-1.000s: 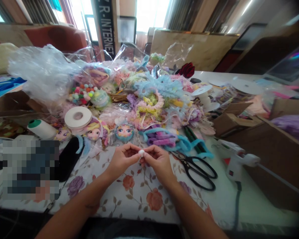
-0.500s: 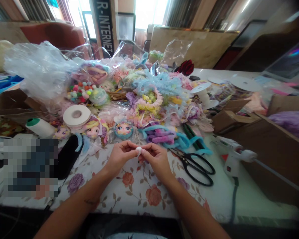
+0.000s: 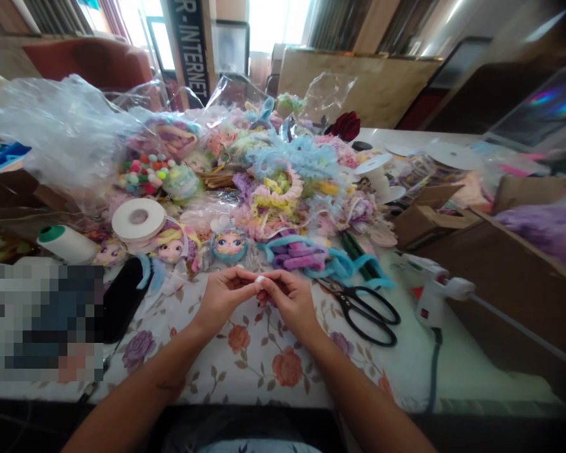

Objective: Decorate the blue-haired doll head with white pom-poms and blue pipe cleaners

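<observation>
Between the pinched fingertips of both hands is a small white piece (image 3: 260, 279), mostly covered, so its kind is unclear. My left hand (image 3: 226, 294) grips it from the left, thumb against finger. From the other side my right hand (image 3: 288, 298) pinches it the same way. Both hands hover over the floral tablecloth (image 3: 245, 371). Just beyond them lie a doll head (image 3: 231, 244) with a blue rim and a bundle of purple and blue fuzzy strips (image 3: 299, 255). Black-handled scissors (image 3: 368, 316) rest to the right of my right hand.
A white glue gun (image 3: 429, 292) stands at the right, beside a cardboard box (image 3: 514, 302). At the left are a ribbon spool (image 3: 139, 220), a thread cone (image 3: 68, 243) and a black phone-like object (image 3: 122, 299). A heap of lace and plastic bags (image 3: 61, 132) fills the back.
The camera view has shifted slightly, so the scene sits a little further left. Both hands stay together on the white piece, with the fingers slightly rearranged around it.
</observation>
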Tool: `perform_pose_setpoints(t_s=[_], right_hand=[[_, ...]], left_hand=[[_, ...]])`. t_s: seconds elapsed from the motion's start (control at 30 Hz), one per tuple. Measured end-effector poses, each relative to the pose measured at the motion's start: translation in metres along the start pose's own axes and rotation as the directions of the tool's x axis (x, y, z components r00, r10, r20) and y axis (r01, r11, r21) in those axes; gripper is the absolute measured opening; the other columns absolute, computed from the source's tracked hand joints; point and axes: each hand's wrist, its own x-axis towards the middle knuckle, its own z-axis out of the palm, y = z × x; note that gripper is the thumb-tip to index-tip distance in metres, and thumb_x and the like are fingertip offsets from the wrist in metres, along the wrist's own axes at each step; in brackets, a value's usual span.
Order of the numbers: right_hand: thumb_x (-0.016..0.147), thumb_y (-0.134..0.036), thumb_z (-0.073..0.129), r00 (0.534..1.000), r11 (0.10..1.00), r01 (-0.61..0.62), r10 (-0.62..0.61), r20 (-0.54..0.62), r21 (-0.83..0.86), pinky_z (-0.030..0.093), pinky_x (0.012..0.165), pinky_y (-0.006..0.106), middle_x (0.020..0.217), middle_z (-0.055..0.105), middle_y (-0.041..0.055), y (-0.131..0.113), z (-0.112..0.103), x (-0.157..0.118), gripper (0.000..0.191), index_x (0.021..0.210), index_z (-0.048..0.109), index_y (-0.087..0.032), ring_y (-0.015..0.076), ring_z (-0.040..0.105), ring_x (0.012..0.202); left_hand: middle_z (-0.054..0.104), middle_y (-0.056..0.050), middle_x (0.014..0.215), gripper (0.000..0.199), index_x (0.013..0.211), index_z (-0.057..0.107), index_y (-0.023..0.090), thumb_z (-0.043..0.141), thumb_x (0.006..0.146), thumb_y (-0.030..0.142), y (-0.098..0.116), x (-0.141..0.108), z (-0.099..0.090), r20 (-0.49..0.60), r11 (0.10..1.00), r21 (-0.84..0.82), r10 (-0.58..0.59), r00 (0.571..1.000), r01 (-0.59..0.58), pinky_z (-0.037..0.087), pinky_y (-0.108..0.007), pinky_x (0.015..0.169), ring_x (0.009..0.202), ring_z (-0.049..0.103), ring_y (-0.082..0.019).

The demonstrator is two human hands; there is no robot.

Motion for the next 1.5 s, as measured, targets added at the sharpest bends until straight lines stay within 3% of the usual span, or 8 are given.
perform_pose_setpoints(t_s=[0.1,0.27,0.43,0.67,1.2,1.37,1.43,1.5], right_hand=[[0.079,-0.040,0.072,0.999,0.998,0.031,-0.032,-0.040,-0.047,0.051,0.051,0.024,0.057,0.065,-0.0006,-0.001,0.001,-0.002,0.022,0.079,0.070,-0.018,0.0126,0.059,0.050],[0.077,-0.039,0.073,0.990,0.981,0.116,-0.128,-0.066,-0.156,0.046,0.048,0.023,0.058,0.063,-0.0015,-0.003,0.002,-0.004,0.020,0.073,0.068,-0.020,0.0115,0.056,0.050],[0.079,-0.043,0.072,0.998,0.997,0.055,-0.055,0.015,-0.052,0.049,0.048,0.026,0.056,0.062,-0.0017,-0.004,0.001,-0.004,0.023,0.079,0.069,-0.020,0.0135,0.058,0.049],[0.084,-0.040,0.066,0.992,0.988,0.121,-0.122,-0.003,-0.097,0.048,0.050,0.024,0.062,0.063,-0.0010,0.001,0.002,-0.007,0.020,0.083,0.067,-0.020,0.0124,0.057,0.052],[0.074,-0.048,0.074,0.999,0.992,0.013,-0.009,-0.035,0.127,0.044,0.046,0.022,0.054,0.059,-0.0042,0.006,0.009,-0.005,0.029,0.078,0.063,-0.021,0.0101,0.053,0.046],[0.075,-0.047,0.073,0.999,0.985,-0.022,0.016,0.035,0.173,0.045,0.046,0.022,0.055,0.060,-0.0047,0.005,0.011,0.001,0.030,0.080,0.064,-0.019,0.0096,0.053,0.045],[0.079,-0.050,0.067,0.997,0.994,0.023,-0.031,0.070,0.106,0.049,0.049,0.023,0.058,0.062,-0.0032,0.000,0.005,-0.001,0.032,0.086,0.067,-0.019,0.0111,0.057,0.049],[0.086,-0.051,0.060,0.989,0.987,0.145,-0.143,0.023,-0.064,0.053,0.056,0.026,0.065,0.066,-0.0006,-0.009,-0.011,-0.009,0.033,0.095,0.071,-0.021,0.0135,0.062,0.057]], left_hand=[[0.072,-0.003,0.072,0.019,0.082,0.072,0.015,0.080,0.070,0.028,-0.002,0.000,0.001,0.017,1.000,0.005,-0.003,1.000,0.003,0.055,-0.027,0.068,0.067,0.067,-0.015],[0.071,-0.002,0.070,0.028,0.077,0.067,0.015,0.087,0.061,0.028,-0.002,0.001,0.001,0.045,0.999,0.002,-0.047,0.998,0.047,0.055,-0.028,0.066,0.065,0.067,-0.016],[0.071,-0.001,0.068,0.021,0.076,0.070,0.016,0.084,0.066,0.027,0.001,0.002,-0.003,0.028,0.995,0.008,-0.099,0.995,0.099,0.051,-0.023,0.063,0.063,0.065,-0.013],[0.070,0.000,0.068,0.017,0.076,0.072,0.017,0.083,0.068,0.026,0.003,0.002,-0.002,0.000,0.987,0.009,-0.162,0.987,0.162,0.047,-0.018,0.061,0.064,0.062,-0.010],[0.071,-0.002,0.065,0.023,0.071,0.073,0.016,0.088,0.056,0.022,0.003,0.004,-0.005,0.018,0.953,-0.151,-0.263,0.965,0.263,0.050,-0.018,0.061,0.060,0.064,-0.011],[0.072,-0.001,0.064,0.028,0.068,0.073,0.015,0.091,0.048,0.018,0.002,0.006,-0.008,-0.007,0.937,-0.208,-0.288,0.958,0.280,0.050,-0.015,0.058,0.057,0.063,-0.008],[0.073,-0.001,0.066,0.028,0.068,0.073,0.015,0.091,0.048,0.017,0.002,0.007,-0.011,-0.033,0.936,-0.213,-0.292,0.956,0.279,0.051,-0.015,0.057,0.057,0.064,-0.009],[0.074,-0.002,0.070,0.026,0.070,0.073,0.015,0.090,0.050,0.017,0.002,0.009,-0.014,-0.075,0.942,-0.214,-0.281,0.957,0.259,0.052,-0.016,0.058,0.061,0.066,-0.010]])
